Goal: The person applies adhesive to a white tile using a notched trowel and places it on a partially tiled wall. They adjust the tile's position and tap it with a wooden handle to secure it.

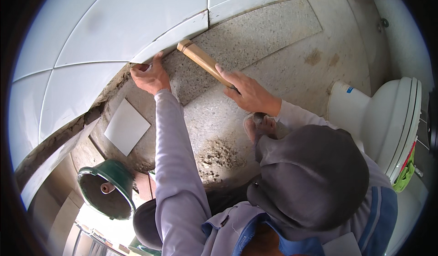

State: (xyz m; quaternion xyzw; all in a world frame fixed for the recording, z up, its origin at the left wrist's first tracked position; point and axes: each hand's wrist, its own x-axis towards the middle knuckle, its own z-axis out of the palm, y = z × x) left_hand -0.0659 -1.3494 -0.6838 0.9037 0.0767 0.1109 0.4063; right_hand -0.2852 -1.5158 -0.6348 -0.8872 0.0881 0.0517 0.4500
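My left hand (151, 79) is at the foot of the tiled wall, its fingers curled at the lower left end of a narrow white tile strip (182, 33). The thumb presses on or close to the strip's bottom edge. In my right hand (252, 93) is a wooden-handled tool (203, 60), gripped by its dark metal end, which the fingers mostly hide. The handle's butt points at the strip, close to its lower edge; whether they touch I cannot tell. Left of the strip, a rough gap (112, 88) runs beneath the larger wall tiles (102, 32).
A loose white tile (127, 127) lies on the floor beside my left forearm. Behind it a green bucket (96, 170) is tipped, with a round-ended object inside. Crumbled mortar (219, 158) is heaped on the floor. A white toilet (388, 114) stands to the right.
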